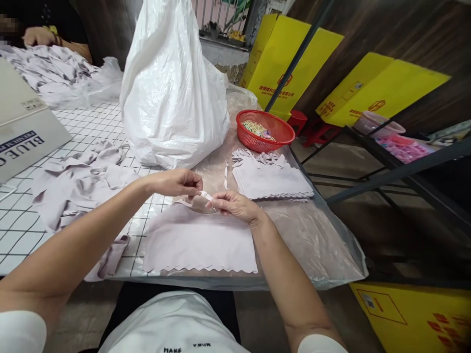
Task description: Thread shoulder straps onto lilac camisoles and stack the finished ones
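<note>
A pale lilac strappy top with a scalloped hem lies flat in front of me, hem towards my body. Its thin strap is raised and pinched at both sides. My left hand grips it from the left with curled fingers. From the right, my right hand holds the same strap between thumb and fingers. Just beyond my right hand is a neat stack of matching tops, straps pointing away. To the left, more tops lie crumpled on the grid-patterned table cover.
A big white plastic bag stands behind my hands. A red basket with small items sits at the table's right edge. At left are a cardboard box and another person's hand by a garment heap. Yellow boxes stand beyond.
</note>
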Tool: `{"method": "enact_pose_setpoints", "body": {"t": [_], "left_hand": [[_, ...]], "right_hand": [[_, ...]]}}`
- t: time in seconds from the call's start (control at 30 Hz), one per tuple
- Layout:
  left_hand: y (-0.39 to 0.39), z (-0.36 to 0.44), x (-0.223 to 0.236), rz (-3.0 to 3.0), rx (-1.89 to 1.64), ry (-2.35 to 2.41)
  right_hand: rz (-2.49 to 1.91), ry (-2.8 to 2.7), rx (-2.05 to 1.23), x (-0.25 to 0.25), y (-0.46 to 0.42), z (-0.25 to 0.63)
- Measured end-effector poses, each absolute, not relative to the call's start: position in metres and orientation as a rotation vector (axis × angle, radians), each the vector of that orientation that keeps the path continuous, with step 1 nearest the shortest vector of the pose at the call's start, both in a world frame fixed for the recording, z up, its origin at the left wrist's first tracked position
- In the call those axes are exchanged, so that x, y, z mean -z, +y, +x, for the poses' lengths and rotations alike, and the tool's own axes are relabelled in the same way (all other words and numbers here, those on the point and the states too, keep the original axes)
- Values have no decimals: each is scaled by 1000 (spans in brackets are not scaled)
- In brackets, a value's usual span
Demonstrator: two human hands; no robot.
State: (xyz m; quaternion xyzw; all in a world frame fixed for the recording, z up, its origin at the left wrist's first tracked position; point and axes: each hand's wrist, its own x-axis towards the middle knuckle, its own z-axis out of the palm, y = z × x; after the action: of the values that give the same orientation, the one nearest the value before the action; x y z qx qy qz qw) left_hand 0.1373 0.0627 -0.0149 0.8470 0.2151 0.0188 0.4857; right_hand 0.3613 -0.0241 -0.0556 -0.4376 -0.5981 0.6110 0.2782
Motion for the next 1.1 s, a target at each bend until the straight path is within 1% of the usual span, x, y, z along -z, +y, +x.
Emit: {"method": "enact_pose_setpoints", "body": {"t": [0.1,0.2,0.27,0.37,0.43,0.5,0.63,0.83,0.97,1.1], "left_hand": [[82,134,2,2143,-83,561],[98,125,-3,2219,-146,722],[98,117,3,2281,-266,921],[75,105,28,2392,-497,1188],[48,98,54,2422,-496,1157],[19,94,80,2406,-384,1045],[-14,95,113,2380,-325,1138],[-14,98,121,2186,-390,1153],[-18,95,123,2141,-475,1129],[-21,95,122,2086,-476,1126]], "right_hand": [[-1164,-1541,-1556,51,-14,356],[-1166,-1474,-1556,54,-5,345],[-1176,-1421,-1595,64,-1,335],[-1234,-1292,-1678,86,3,320],[-1278,-1236,-1734,99,4,314],[-1306,-1226,-1765,107,3,311],[-1289,-1283,-1802,113,0,310],[-1264,-1401,-1833,121,-5,307],[-1212,-1544,-1759,125,-6,308],[-1188,-1641,-1697,123,-7,308]]}}
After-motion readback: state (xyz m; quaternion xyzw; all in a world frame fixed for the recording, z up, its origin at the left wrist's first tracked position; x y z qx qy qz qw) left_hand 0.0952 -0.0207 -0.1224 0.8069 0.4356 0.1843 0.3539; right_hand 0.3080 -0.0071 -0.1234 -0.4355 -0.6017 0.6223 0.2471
